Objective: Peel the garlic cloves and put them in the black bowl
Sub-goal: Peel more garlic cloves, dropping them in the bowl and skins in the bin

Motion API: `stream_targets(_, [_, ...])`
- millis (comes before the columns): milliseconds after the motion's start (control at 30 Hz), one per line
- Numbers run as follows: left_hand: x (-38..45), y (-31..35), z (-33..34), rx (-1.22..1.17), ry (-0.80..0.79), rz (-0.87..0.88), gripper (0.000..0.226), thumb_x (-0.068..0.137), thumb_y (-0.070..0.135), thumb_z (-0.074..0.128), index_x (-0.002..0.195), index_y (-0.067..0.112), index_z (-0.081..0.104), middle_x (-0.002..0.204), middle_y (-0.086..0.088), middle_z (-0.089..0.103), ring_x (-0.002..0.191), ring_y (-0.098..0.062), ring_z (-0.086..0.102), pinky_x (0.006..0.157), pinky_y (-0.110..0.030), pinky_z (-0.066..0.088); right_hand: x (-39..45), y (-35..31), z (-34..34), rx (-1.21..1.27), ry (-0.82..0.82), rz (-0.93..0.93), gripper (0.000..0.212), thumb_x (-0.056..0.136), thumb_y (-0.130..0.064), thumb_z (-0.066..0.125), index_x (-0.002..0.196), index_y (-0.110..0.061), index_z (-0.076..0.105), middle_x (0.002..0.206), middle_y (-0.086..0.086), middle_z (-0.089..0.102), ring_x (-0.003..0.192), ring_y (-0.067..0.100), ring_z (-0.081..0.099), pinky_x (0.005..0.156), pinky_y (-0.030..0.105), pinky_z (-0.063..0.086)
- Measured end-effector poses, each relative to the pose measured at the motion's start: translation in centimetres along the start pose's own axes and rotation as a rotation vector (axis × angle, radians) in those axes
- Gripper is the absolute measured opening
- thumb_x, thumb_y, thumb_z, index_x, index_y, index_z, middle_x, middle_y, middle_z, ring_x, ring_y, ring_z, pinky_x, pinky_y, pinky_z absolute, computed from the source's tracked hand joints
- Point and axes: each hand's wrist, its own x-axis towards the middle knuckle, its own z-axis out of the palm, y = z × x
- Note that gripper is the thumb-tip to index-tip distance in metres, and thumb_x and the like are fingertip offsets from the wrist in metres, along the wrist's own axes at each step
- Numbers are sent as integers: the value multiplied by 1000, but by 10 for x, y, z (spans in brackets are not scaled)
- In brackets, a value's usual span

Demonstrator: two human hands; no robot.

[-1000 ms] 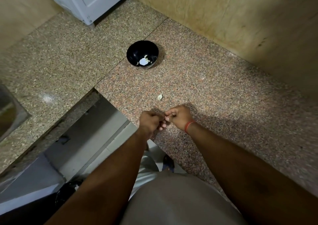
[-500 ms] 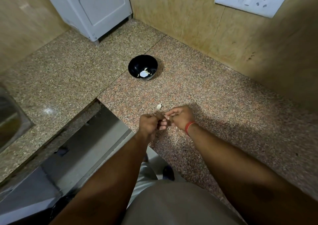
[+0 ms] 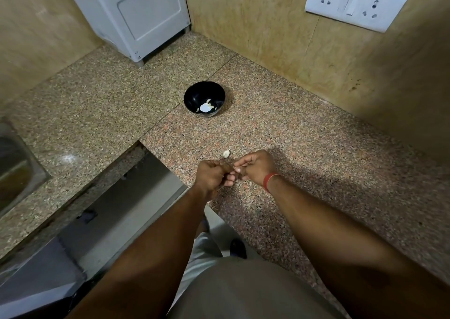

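Sink: a metal basin cut into the counter at the far left edge; only part of it shows
White appliance: a pale box-shaped unit standing in the back corner, left of centre, against the tan wall
Counter: speckled granite running in an L; a seam crosses it diagonally near the bowl
Black bowl: sits on the counter past the hands, well apart from them; a few pale pieces lie in its bottom beside a bright glare spot, too small to tell peeled clove from skin
Loose scrap: a small pale bit on the counter just beyond the hands, between them and the bowl; clove or skin, I cannot tell
Left hand: fingers curled inward, knuckles up, fingertips meeting those of the other hand
Garlic clove: hidden inside the two sets of fingertips; its place is where the hands meet, above the counter's near edge
Right hand: fingers bent and pinched toward the left hand; both hands close on something tiny between them
Red band: circles the right wrist
Socket plate: white, on the wall at upper right, with outlets and a switch
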Motion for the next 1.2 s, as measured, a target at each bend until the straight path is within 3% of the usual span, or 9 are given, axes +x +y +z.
stream_targets(233, [0, -4, 4, 89, 5, 64, 23, 94, -4, 66, 71, -6, 70, 55, -14, 63, 39, -20, 54, 40, -26, 46, 0, 6, 2, -1, 20, 3, 16, 81, 5, 81, 90, -8, 80, 82, 6, 77, 70, 17, 76, 60, 27, 63])
stream_targets(533, [7, -13, -1, 31, -37, 43, 26, 95, 2, 65, 69, -2, 68, 60, -16, 57, 46, -20, 44, 43, -26, 36, -1, 9, 0, 69, -82, -50, 31, 83, 5, 79, 107, -15, 78, 83, 5, 78, 76, 24, 77, 66, 34, 64])
stream_targets(633, [8, -14, -2, 34, -36, 40, 27, 95, 3, 65, 69, 1, 68, 59, -15, 57, 45, -20, 44, 43, -26, 36, -2, 12, 1, 161, -67, -21, 24, 84, 6, 77, 103, -9, 77, 87, 9, 78, 82, 31, 77, 70, 40, 65])
stream_targets(767, [8, -18, 0, 56, -15, 28, 25, 95, 3, 65, 71, -2, 69, 57, -14, 57, 42, -20, 44, 41, -25, 37, -6, 14, 2, 278, -54, 26, 19, 85, 4, 77, 99, -9, 77, 91, 8, 78, 84, 29, 76, 71, 43, 65])
stream_targets(967, [10, -28, -2, 202, 60, -1, 27, 97, 4, 63, 73, -7, 66, 57, -21, 63, 38, -24, 50, 41, -28, 43, -5, 19, 1, 431, -37, 101, 19, 86, 4, 75, 103, -5, 76, 109, 6, 76, 89, 22, 74, 71, 38, 64])
stream_targets(1100, [8, -26, 1, 365, 46, 25, 20, 94, -9, 55, 79, -7, 69, 65, -27, 69, 47, -31, 63, 45, -33, 51, -6, 23, 2, 433, -60, 119, 25, 86, 4, 75, 106, -9, 77, 106, 12, 76, 85, 22, 73, 72, 36, 64])
stream_targets(1200, [10, -26, 3, 448, 46, 78, 24, 95, -9, 52, 79, -7, 70, 64, -26, 68, 45, -30, 61, 42, -31, 50, -6, 28, 4, 419, -67, 116, 24, 85, 6, 76, 103, -10, 75, 104, 13, 74, 87, 23, 74, 73, 35, 64])
